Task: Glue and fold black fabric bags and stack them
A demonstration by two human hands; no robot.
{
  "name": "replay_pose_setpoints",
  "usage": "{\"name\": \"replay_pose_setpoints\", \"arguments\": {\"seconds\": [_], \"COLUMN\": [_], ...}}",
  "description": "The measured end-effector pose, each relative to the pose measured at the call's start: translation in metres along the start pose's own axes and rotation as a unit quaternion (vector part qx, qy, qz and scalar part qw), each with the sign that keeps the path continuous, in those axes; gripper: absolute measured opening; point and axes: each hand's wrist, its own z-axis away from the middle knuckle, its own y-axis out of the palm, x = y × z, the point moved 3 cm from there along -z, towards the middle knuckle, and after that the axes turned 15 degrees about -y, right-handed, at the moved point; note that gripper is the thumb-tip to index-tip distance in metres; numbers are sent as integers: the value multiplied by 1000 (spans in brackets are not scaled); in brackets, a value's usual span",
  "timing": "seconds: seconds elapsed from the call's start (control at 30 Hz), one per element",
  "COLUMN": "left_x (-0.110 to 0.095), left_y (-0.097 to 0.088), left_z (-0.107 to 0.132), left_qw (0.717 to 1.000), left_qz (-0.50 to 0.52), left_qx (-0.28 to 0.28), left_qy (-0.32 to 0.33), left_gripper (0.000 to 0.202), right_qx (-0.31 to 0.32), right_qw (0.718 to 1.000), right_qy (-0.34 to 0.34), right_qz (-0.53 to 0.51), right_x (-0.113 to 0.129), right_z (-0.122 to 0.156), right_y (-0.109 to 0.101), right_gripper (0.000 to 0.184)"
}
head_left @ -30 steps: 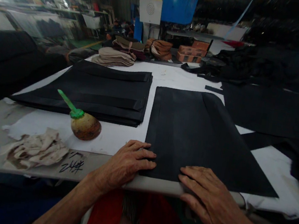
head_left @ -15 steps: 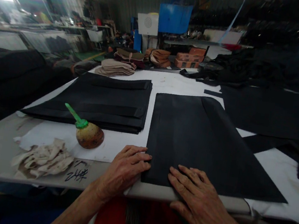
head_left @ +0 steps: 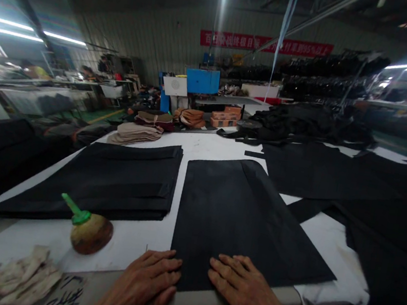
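Note:
A black flat sheet (head_left: 225, 216), apparently fabric or leather, lies on the table in front of me. My left hand (head_left: 149, 281) rests at its near left corner, fingertips on the edge, holding nothing. Flat on its near edge lies my right hand (head_left: 241, 289), fingers stretched out. Left of the sheet is a stack of black pieces (head_left: 109, 174) with strips across the top. Near that stack leans a round, brown-stained squeeze bottle (head_left: 91, 233) with a green nozzle. A crumpled beige cloth (head_left: 22, 278) sits at the lower left.
White paper (head_left: 208, 145) covers much of the table. Behind are folded beige cloths (head_left: 136, 134), brown bundles (head_left: 189, 117) and reddish bricks (head_left: 225, 117). More black material (head_left: 322, 171) spreads over the right side. Handwriting marks the table's near edge.
My view has tilted up, so the table sits lower and a red banner shows on the far wall. Both hands stay flat at the sheet's near edge.

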Motion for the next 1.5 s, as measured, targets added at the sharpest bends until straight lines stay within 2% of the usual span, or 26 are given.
{"name": "replay_pose_setpoints", "arguments": {"seconds": [0.13, 0.23, 0.4, 0.63, 0.7, 0.83, 0.93, 1.5], "left_x": [-10, -12, -8, -9, -9, -8, -7, -5], "left_y": [-7, -8, -2, 0, 0, 0, 1, 6], "left_z": [-3, -4, 1, 6, 6, 6, 6, 8], "left_qw": [999, 993, 982, 978, 977, 973, 972, 975], "left_qz": [46, 106, 161, 169, 173, 179, 181, 170], "left_qx": [-5, -30, -40, -67, -73, -94, -99, -63], "left_qy": [-24, -50, -89, -103, -102, -109, -115, -129], "left_gripper": [25, 18, 20, 18, 18, 18, 20, 25], "right_qx": [-44, -91, -174, -242, -235, -154, -119, -97], "right_qw": [997, 995, 978, 958, 964, 988, 993, 994], "right_qy": [9, 37, 77, 54, 46, 9, -7, -24], "right_qz": [67, 30, -81, -142, -120, -21, 17, 38], "right_x": [-12, -23, -30, -23, -20, -11, -7, 4], "right_z": [25, 34, 16, -6, -10, -15, -15, -24], "right_y": [-6, 1, 13, 14, 14, 18, 20, 15], "right_gripper": [41, 40, 27, 20, 20, 25, 26, 28]}}
